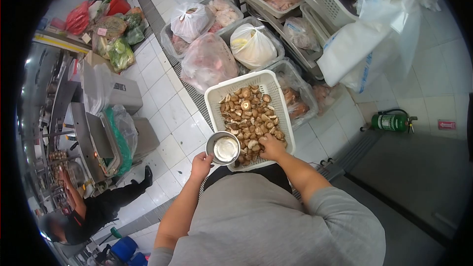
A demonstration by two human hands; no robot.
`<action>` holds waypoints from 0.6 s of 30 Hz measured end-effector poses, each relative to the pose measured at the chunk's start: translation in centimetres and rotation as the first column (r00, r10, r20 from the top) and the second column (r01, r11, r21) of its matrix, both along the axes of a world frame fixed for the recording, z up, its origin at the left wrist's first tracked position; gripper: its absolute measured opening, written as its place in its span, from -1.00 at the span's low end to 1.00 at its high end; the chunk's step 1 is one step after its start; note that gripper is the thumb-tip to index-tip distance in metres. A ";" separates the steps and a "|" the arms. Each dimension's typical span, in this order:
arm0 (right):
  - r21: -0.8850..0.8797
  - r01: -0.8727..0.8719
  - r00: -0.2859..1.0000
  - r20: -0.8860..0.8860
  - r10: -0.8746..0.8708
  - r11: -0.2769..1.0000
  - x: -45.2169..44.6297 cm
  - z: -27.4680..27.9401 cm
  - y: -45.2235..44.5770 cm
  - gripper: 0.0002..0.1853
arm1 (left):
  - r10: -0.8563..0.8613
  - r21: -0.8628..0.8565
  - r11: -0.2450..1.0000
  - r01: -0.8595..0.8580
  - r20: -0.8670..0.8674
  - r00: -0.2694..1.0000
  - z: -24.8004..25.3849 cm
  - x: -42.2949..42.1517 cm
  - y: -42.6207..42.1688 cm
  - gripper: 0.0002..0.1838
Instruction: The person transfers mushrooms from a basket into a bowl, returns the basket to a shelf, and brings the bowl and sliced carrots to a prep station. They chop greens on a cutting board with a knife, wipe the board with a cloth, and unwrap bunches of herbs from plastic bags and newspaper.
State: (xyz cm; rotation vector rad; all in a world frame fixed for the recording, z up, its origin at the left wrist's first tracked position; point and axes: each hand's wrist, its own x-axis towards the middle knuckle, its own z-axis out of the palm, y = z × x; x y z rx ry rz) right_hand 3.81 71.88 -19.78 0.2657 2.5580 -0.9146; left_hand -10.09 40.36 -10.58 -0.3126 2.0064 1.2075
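My left hand [201, 165] is closed on the rim of a round metal bowl [213, 144], tilted so its pale, shiny inside faces me. The bowl is over the near left edge of a white perforated plastic basket [287, 118]. Brown mushrooms [249, 113], some whole and some cut, are heaped in this basket. At its near right side my right hand [271, 147] reaches in, with curled fingers down among the mushrooms. Its fingertips are partly hidden, and they appear to be gripping mushrooms.
Beyond the basket are tubs with bagged meat [209, 64] and a tied white bag [253, 44]. A metal rack [295, 34] and a large white plastic bag [374, 39] are at right, near a green fire extinguisher [392, 121]. At left, another person [106, 207] works at a counter.
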 end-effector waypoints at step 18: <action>-0.082 0.176 0.832 -0.520 -0.192 0.981 -8.0 13.6 -4.0 -0.51 | -0.532 -0.349 0.831 0.433 -0.272 0.802 0.4 -3.6 10.4 -0.61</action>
